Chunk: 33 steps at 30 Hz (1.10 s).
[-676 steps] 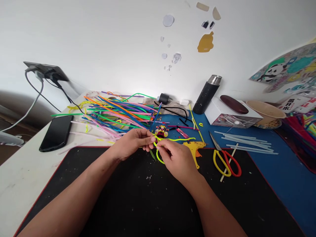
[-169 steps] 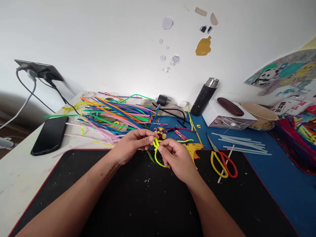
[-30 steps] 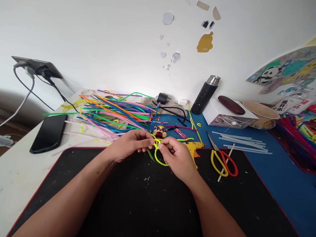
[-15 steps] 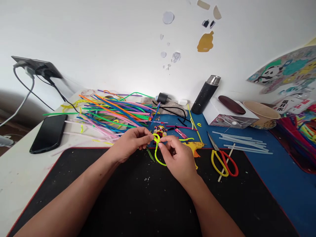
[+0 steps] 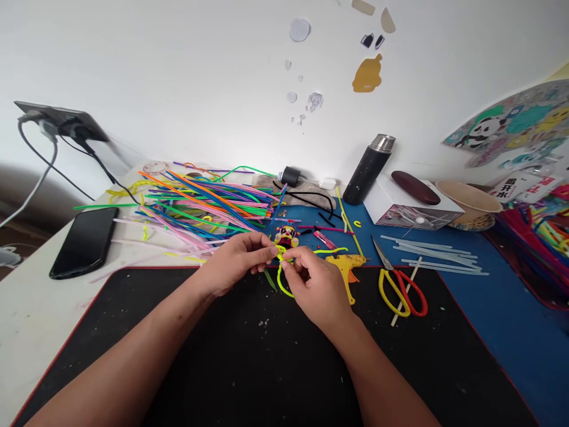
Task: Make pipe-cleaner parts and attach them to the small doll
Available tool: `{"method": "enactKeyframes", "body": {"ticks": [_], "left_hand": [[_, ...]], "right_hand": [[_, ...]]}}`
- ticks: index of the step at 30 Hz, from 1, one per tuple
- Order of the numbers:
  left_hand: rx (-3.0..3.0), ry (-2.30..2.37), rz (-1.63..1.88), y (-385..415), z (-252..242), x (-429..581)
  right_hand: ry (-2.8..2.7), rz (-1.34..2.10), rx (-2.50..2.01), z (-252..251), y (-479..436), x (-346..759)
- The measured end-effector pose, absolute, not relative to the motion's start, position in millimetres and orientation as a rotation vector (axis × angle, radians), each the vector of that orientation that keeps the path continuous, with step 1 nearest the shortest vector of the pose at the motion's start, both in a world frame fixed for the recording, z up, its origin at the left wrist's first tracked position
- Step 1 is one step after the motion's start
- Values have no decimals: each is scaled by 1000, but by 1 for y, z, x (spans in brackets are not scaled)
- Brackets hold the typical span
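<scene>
A neon-yellow pipe cleaner (image 5: 280,279), looped at its upper part, is held between my two hands above the far edge of the black mat. My left hand (image 5: 237,260) pinches the loop from the left with thumb and forefinger. From the right, my right hand (image 5: 313,279) pinches the same piece, its fingertips almost touching the left ones. One end hangs below in a curve and passes behind the right hand. Just beyond the fingers stands a small colourful figurine (image 5: 287,235), its lower part hidden.
A pile of coloured pipe cleaners (image 5: 208,201) lies back left, beside a black phone (image 5: 84,242). To the right are a yellow glue gun (image 5: 347,267), scissors (image 5: 402,290) and clear glue sticks (image 5: 438,254). A black flask (image 5: 368,172) stands behind, near a white box (image 5: 409,204).
My fingertips have drawn closer together over the loop, and my right hand has shifted slightly left. More of the glue gun shows. The whole view has shifted a little.
</scene>
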State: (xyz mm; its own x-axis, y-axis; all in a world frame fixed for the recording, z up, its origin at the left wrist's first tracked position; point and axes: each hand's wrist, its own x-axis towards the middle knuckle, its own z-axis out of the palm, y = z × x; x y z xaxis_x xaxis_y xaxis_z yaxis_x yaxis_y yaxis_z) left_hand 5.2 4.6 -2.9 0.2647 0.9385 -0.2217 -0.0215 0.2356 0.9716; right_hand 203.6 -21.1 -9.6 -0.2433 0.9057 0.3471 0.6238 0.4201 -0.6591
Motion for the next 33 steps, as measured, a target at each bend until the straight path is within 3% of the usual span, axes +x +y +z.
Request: {"method": "enactKeyframes", "body": {"ticks": [24,33], "left_hand": [[1398,1056,637,8,5,-7],[1273,1053,744,7,9,-1]], "right_hand": [[-2181,491,-1154,-13,-19,206],[-2049,574,-1276,-7,-23,204]]}}
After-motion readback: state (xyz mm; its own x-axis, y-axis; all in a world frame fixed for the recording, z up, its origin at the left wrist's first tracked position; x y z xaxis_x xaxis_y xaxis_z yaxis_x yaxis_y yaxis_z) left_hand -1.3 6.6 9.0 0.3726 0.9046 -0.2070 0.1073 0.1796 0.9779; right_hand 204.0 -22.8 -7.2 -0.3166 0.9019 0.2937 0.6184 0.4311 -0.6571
